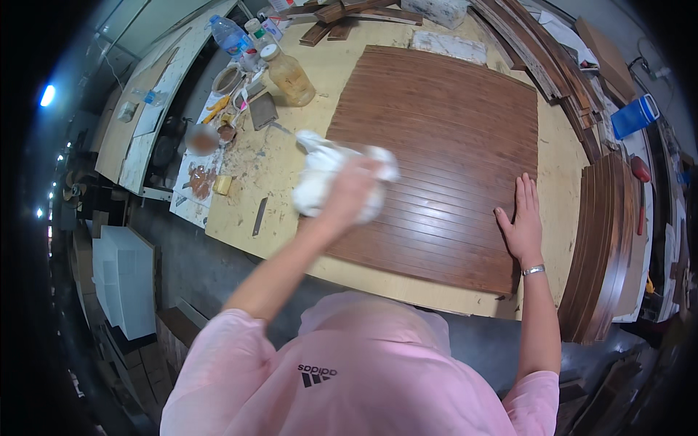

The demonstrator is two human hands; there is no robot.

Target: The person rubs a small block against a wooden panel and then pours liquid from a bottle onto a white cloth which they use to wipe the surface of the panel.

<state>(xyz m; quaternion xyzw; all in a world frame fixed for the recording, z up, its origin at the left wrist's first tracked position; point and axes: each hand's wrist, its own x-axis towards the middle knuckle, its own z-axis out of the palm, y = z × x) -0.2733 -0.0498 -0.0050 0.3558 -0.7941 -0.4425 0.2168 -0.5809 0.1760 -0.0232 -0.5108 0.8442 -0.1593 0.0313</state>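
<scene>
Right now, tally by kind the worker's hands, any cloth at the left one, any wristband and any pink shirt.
Bare hands, left hand and right hand: 2
Bunched white cloth: 1
Silver-coloured wristband: 1
Pink short-sleeved shirt: 1
Total: 5

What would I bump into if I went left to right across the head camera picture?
White box → small yellow block → thin dark strip → white cloth → middle of the brown slatted panel → right hand → stack of brown boards.
</scene>
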